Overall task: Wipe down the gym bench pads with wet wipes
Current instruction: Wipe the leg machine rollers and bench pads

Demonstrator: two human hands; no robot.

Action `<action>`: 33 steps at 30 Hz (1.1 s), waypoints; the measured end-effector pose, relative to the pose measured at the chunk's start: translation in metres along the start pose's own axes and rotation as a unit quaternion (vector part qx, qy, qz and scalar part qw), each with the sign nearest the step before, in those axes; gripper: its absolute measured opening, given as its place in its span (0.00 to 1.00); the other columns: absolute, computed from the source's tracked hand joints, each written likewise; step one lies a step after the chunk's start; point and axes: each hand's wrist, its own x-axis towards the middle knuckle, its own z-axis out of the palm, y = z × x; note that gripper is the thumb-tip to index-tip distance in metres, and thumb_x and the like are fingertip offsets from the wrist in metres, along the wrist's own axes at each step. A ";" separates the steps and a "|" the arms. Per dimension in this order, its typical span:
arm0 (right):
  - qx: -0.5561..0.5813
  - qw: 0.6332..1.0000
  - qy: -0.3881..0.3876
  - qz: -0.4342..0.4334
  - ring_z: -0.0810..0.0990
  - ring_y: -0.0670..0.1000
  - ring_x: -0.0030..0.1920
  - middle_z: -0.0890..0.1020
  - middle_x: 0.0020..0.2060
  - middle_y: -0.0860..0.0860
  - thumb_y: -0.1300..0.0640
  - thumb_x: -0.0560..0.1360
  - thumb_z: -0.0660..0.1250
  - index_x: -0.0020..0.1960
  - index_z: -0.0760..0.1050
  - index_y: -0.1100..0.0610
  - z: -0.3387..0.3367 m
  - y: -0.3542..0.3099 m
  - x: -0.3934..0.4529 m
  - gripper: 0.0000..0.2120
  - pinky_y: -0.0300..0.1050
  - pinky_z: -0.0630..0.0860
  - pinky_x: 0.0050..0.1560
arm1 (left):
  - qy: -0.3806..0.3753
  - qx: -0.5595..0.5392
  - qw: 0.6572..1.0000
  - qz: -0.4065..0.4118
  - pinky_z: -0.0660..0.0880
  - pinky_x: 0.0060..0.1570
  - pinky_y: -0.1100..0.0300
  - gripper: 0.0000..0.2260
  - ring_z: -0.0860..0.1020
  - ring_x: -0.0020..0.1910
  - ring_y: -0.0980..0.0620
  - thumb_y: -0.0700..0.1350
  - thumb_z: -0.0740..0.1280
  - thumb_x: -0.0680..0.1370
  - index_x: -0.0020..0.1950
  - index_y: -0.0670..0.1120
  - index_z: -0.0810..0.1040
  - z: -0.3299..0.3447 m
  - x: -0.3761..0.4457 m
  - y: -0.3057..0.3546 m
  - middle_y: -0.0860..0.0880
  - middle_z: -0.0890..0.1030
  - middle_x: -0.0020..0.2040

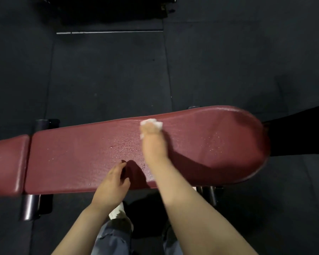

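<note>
Right hand (152,138), blurred, presses a bunched white wet wipe (152,122) onto the red bench pad (81,153) at frame centre; left hand (111,183) rests loosely spread on its near edge.

Both forearms (191,208) are bare to the frame edge; no sleeves, watch or rings are visible on the left hand (111,184) or right hand (153,142). Faded blue-grey jeans (112,236) at 6 o'clock show frayed patches. A white shoe (117,211) sits below the hem.
</note>
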 end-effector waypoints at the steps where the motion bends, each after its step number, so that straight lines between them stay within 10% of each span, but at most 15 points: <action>1: -0.021 0.995 -0.074 -0.065 0.75 0.60 0.62 0.75 0.61 0.62 0.69 0.78 0.55 0.65 0.71 0.66 0.015 -0.013 0.000 0.17 0.51 0.71 0.64 | -0.004 0.004 1.000 -0.007 0.69 0.67 0.52 0.27 0.73 0.67 0.44 0.43 0.64 0.80 0.79 0.48 0.62 0.000 -0.002 -0.004 0.48 0.65 0.77; 4: -0.038 0.953 -0.210 -0.213 0.69 0.51 0.70 0.74 0.68 0.53 0.62 0.79 0.60 0.67 0.75 0.55 0.009 0.000 0.011 0.18 0.44 0.62 0.71 | -0.011 0.014 1.000 -0.016 0.68 0.69 0.51 0.28 0.73 0.67 0.43 0.43 0.65 0.79 0.79 0.48 0.61 0.002 -0.005 -0.013 0.50 0.60 0.80; 7: -0.004 0.962 -0.176 -0.210 0.67 0.47 0.72 0.72 0.71 0.48 0.55 0.82 0.58 0.67 0.75 0.49 -0.047 0.067 0.016 0.16 0.43 0.57 0.74 | -0.023 0.021 0.999 -0.016 0.69 0.68 0.49 0.28 0.74 0.67 0.43 0.43 0.64 0.80 0.79 0.48 0.60 0.006 -0.009 -0.016 0.51 0.57 0.80; 13: -0.041 0.986 0.130 0.095 0.70 0.50 0.69 0.76 0.66 0.55 0.66 0.79 0.60 0.66 0.76 0.59 -0.177 0.212 -0.054 0.17 0.49 0.60 0.74 | -0.013 0.017 1.000 -0.005 0.67 0.70 0.50 0.28 0.67 0.74 0.47 0.45 0.64 0.80 0.80 0.48 0.59 0.010 -0.011 -0.013 0.50 0.54 0.81; 18: -0.002 0.939 0.321 0.120 0.78 0.62 0.54 0.80 0.51 0.69 0.74 0.69 0.57 0.57 0.75 0.70 -0.122 0.133 -0.065 0.18 0.50 0.78 0.54 | -0.012 0.019 1.000 0.006 0.67 0.71 0.51 0.28 0.66 0.75 0.47 0.44 0.64 0.80 0.79 0.48 0.60 0.011 -0.011 -0.015 0.50 0.55 0.81; 23: -0.154 0.987 0.016 -0.036 0.74 0.54 0.62 0.73 0.60 0.57 0.67 0.73 0.56 0.66 0.68 0.60 0.010 -0.003 -0.022 0.22 0.47 0.67 0.67 | 0.009 -0.022 1.000 -0.014 0.64 0.71 0.55 0.26 0.66 0.74 0.49 0.40 0.62 0.80 0.78 0.47 0.63 0.005 -0.009 -0.025 0.50 0.59 0.80; 27: -0.044 0.953 -0.227 -0.194 0.61 0.50 0.74 0.69 0.72 0.51 0.61 0.79 0.57 0.70 0.72 0.57 0.015 -0.003 -0.016 0.20 0.39 0.47 0.74 | -0.007 -0.010 1.000 -0.024 0.65 0.70 0.55 0.27 0.68 0.73 0.48 0.40 0.63 0.80 0.79 0.46 0.62 0.004 -0.011 -0.032 0.49 0.59 0.80; 30: 0.030 0.976 -0.178 -0.125 0.63 0.45 0.74 0.70 0.72 0.46 0.51 0.79 0.52 0.70 0.72 0.49 -0.045 0.060 -0.027 0.22 0.43 0.54 0.76 | -0.025 -0.004 1.000 -0.002 0.66 0.70 0.56 0.27 0.68 0.73 0.48 0.41 0.63 0.80 0.79 0.47 0.62 0.007 -0.014 -0.028 0.50 0.59 0.80; 33: 0.000 0.999 -0.008 -0.046 0.66 0.49 0.73 0.72 0.70 0.49 0.67 0.79 0.57 0.70 0.73 0.55 -0.115 0.150 -0.059 0.21 0.49 0.58 0.76 | -0.027 0.004 1.000 0.015 0.62 0.74 0.55 0.27 0.62 0.77 0.49 0.42 0.63 0.80 0.79 0.46 0.62 0.014 -0.013 -0.018 0.49 0.58 0.80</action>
